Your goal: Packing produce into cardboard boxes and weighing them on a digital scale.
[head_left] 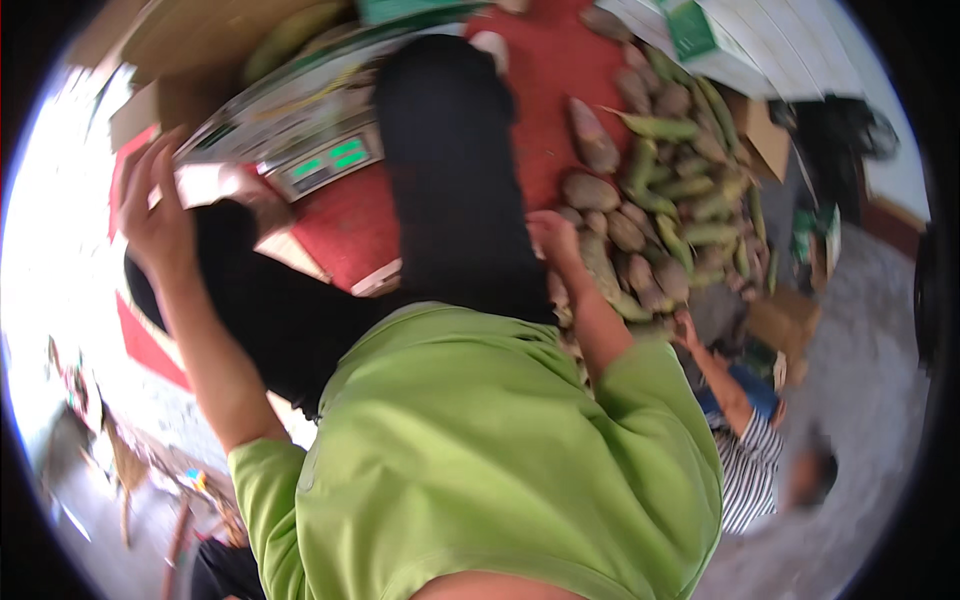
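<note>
My left hand point(158, 215) is raised at the left, beside my bent knee, its fingers apart and nothing in it. Nearest to it is a weighing scale point(325, 170) with a lit green display, standing on a red surface point(345, 235). My right hand point(553, 240) is by my dark-trousered thigh, at the near left edge of a produce pile. Its fingers are blurred and partly hidden, so a hold cannot be made out. The pile mixes brown tubers point(590, 192) with long green gourds point(655, 127). A pointed tuber point(594, 140) lies at its left side.
Another person in a striped shirt point(748, 470) reaches a hand point(687, 330) to the pile's near edge. Cardboard boxes point(785, 320) stand right of the pile. A white-and-green carton point(720, 45) is at the far right, with a black plastic bag point(835, 140) beyond.
</note>
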Tool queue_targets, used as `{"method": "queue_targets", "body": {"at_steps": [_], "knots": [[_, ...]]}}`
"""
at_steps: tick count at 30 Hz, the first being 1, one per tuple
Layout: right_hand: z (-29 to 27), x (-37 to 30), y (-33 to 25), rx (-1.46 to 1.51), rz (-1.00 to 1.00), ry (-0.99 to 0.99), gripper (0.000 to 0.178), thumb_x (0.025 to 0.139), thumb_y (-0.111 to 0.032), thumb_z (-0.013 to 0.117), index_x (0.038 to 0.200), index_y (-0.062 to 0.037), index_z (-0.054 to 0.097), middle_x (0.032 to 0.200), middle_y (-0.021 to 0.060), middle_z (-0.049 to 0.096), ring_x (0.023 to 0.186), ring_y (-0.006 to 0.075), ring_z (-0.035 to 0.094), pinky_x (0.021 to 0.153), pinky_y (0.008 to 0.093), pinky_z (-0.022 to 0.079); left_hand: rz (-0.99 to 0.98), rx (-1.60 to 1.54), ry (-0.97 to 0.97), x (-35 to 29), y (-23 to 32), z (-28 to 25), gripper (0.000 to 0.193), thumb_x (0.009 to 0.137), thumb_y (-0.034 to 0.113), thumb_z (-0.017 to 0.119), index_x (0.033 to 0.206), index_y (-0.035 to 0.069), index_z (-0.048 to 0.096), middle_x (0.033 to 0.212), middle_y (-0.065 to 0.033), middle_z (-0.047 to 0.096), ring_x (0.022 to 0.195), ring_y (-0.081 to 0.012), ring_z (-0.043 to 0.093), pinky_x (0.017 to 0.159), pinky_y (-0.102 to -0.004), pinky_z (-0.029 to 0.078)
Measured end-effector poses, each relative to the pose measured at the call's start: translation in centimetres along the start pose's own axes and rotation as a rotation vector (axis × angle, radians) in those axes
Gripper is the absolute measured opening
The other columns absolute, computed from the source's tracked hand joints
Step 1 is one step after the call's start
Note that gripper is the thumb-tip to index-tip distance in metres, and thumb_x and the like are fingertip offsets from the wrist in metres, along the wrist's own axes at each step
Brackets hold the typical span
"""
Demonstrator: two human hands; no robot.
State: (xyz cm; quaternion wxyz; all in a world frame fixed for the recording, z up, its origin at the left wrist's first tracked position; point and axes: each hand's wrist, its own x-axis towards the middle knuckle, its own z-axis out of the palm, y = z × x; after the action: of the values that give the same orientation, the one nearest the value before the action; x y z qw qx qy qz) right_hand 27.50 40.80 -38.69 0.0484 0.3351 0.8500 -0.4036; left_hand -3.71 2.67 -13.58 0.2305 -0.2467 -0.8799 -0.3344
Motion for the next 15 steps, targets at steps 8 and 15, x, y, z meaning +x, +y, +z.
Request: {"method": "queue_targets", "body": {"at_steps": [8, 15], "knots": [[3.8, -4.3, 1.5, 0.273, 0.116, -0.066, 0.017, 0.078, -0.02, 0.067, 0.088, -0.006, 0.069, 0.079, 0.0122, 0.068, 0.077, 0.0277, 0.067, 0.072, 0.0369, 0.052, 0.023, 0.036, -0.044, 0.1, 0.2, -0.6, 0.02, 0.094, 0.005, 0.051, 0.097, -0.004, 0.068, 0.095, -0.0112, 0.068, 0.093, -0.0224, 0.064, 0.083, -0.0321, 0.05], [2.0, -4.1, -0.7, 0.024, 0.024, -0.117, 0.02, 0.078, -0.02, 0.068, 0.092, -0.0057, 0.068, 0.082, 0.0162, 0.068, 0.078, 0.0277, 0.068, 0.069, 0.037, 0.052, 0.022, 0.047, 0.007, -0.1, 0.9, -0.6, 0.015, 0.09, 0.004, 0.056, 0.094, -0.001, 0.07, 0.092, -0.0108, 0.067, 0.088, -0.0221, 0.063, 0.08, -0.0318, 0.049]]}}
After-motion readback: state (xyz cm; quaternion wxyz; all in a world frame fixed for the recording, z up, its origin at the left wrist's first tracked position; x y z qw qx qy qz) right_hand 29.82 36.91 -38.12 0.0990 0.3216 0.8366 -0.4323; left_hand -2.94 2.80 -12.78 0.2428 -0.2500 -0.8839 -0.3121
